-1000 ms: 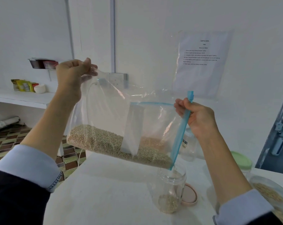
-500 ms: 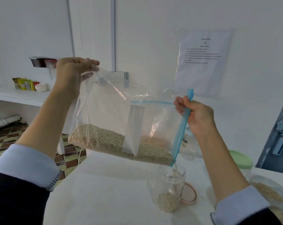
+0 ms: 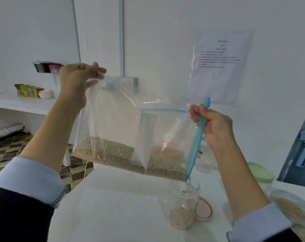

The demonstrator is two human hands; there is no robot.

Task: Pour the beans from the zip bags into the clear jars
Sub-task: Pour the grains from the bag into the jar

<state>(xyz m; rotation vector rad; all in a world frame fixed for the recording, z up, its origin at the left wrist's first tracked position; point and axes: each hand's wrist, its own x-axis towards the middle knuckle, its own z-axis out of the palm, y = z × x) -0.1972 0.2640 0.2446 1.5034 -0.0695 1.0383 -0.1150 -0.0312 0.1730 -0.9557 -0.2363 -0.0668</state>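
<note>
Bright even indoor light, soft shadows, slight blur, wide-angle edge distortion

A plain test room: white walls, a printed task sheet (image 3: pixel 220 67) on the wall, a white counter (image 3: pixel 122 206), a patterned tile floor (image 3: pixel 6 151).

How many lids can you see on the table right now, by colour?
Pink lid, lying flat behind the open jar: 1
Green lid, screwed onto a jar at the right: 1
Total: 2
</note>
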